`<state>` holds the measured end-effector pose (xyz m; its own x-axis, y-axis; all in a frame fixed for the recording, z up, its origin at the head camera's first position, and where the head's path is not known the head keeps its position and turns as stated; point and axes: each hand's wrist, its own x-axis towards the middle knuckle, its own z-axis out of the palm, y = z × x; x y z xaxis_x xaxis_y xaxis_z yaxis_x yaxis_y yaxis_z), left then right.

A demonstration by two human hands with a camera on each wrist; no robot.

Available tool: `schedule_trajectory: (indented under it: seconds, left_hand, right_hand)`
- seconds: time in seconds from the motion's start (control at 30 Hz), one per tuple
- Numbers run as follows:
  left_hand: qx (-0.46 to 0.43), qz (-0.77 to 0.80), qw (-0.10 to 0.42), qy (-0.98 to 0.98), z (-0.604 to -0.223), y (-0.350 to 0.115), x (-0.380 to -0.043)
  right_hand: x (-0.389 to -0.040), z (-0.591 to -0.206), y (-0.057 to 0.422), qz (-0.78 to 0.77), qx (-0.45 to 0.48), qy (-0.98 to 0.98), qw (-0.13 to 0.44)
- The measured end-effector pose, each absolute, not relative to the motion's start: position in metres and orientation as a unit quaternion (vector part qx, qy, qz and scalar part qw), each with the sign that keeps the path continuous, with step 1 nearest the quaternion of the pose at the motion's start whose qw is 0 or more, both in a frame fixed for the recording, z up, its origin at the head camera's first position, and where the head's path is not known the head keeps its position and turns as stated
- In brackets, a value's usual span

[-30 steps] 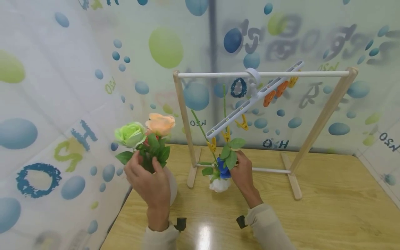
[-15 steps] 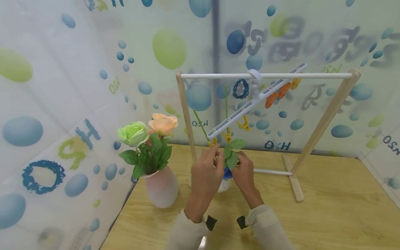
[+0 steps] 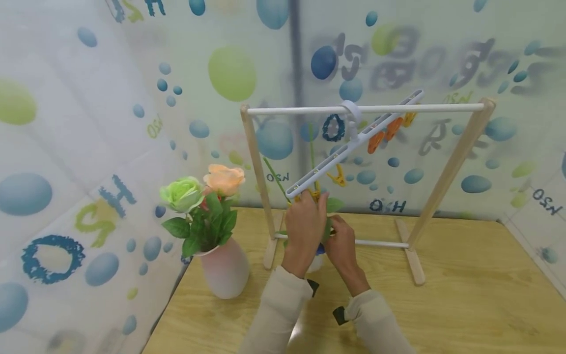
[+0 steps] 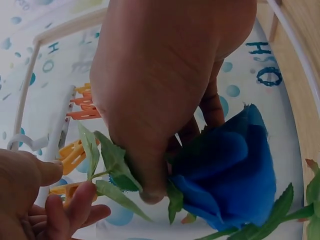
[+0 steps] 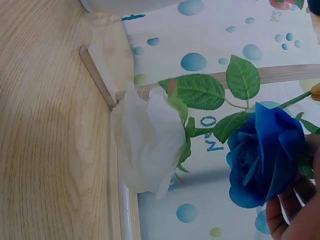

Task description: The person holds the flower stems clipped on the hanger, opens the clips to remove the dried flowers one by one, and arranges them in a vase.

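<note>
In the head view my left hand [image 3: 305, 231] is up at the lower end of the white clip hanger [image 3: 353, 145]. The left wrist view shows its thumb and fingers pinching a yellow clothespin [image 4: 70, 190]. My right hand [image 3: 341, 243] holds a blue rose [image 5: 265, 155] near the base of its bloom, head down, with green leaves [image 4: 117, 157] around the stem. Next to it a white rose [image 5: 150, 142] also hangs bloom down. Two green stems [image 3: 276, 179] stick up past the hanger; the hands partly cover the clothespins gripping them.
A pinkish-white vase [image 3: 225, 270] with green, peach and red flowers [image 3: 224, 180] stands at the left. The hanger hooks over a rack [image 3: 256, 162] with wooden legs. Orange clothespins [image 3: 376, 141] hang at its far end. All stand on a wooden table [image 3: 460, 275].
My left hand has left the vase flowers and moved right and up to the clothespins. The right hand stays at the blue rose.
</note>
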<state>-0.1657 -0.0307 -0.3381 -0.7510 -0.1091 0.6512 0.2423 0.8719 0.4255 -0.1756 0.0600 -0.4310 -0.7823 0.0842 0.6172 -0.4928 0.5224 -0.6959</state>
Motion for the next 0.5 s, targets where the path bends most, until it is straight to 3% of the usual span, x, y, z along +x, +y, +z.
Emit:
schedule_trajectory:
  seconds: [0.23, 0.5]
  left_hand:
    - [-0.022, -0.224, 0.368, -0.902, -0.337, -0.03, -0.176]
    - [-0.025, -0.164, 0.443, -0.881, -0.342, -0.029, -0.185]
  right_hand:
    - [-0.176, -0.43, 0.061, 0.465, 0.129, -0.819, 0.31]
    - [-0.176, -0.429, 0.062, 0.446, 0.126, -0.825, 0.323]
